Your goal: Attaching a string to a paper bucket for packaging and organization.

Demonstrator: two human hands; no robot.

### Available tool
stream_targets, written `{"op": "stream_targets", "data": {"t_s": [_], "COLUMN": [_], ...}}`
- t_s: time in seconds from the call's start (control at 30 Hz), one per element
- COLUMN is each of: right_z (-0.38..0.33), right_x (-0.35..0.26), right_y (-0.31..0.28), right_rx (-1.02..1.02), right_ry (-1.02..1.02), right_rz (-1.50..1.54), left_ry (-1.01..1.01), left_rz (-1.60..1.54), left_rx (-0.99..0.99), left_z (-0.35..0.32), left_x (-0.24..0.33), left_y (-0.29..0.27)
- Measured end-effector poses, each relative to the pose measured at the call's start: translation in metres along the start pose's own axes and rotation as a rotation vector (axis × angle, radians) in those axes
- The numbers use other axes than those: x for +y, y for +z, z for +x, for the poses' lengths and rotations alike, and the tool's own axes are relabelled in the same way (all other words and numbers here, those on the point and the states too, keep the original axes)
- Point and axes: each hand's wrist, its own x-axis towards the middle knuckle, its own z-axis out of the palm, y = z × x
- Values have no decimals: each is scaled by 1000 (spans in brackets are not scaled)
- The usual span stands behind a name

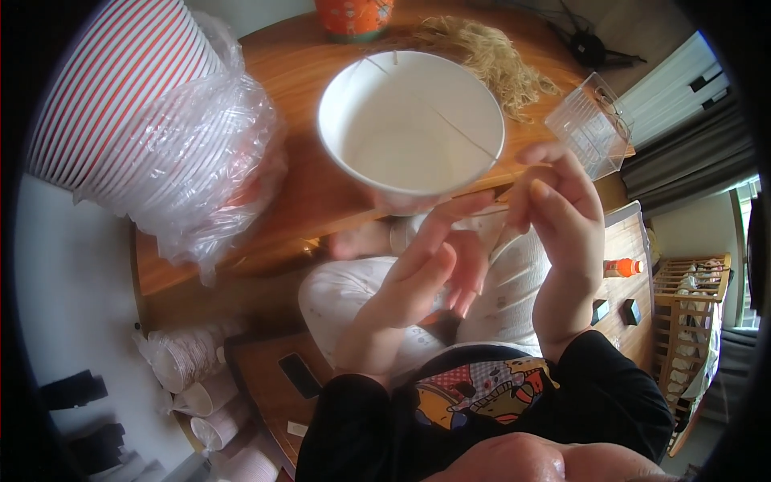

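A large white paper bucket (409, 128) stands on the wooden table in front of me, its open mouth facing up. A thin pale cord (466, 135) lies across its inside and reaches the right of the rim; a short bit also shows at the far rim. My right hand (566, 213) is beside the near right rim, thumb and fingers pinched on a thin cord. My left hand (418, 281) is just below the bucket's near side, palm turned inward and fingers apart. A stretch of thin cord runs between the hands; whether the left fingers touch it is unclear.
A tall stack of striped paper buckets (120, 88) in clear plastic stands at left. Behind the bucket lie a heap of straw-coloured cords (494, 60) and an orange patterned tub (353, 16). A clear plastic box (590, 124) sits at right, and a phone (299, 375) lies lower left.
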Motion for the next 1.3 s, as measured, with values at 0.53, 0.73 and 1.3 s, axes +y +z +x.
{"op": "stream_targets", "data": {"t_s": [0.53,0.73,1.3], "right_z": [-5,-13,-11], "right_x": [19,14,16], "right_y": [0,23,25], "right_rx": [260,-73,-91], "right_ry": [-429,-441,-191], "right_rz": [-592,-682,-192], "left_ry": [11,6,203], "left_rz": [668,906,1247], "left_rx": [362,403,276], "left_z": [-3,-1,-1], "left_x": [-3,-4,-4], "left_y": [0,8,7]}}
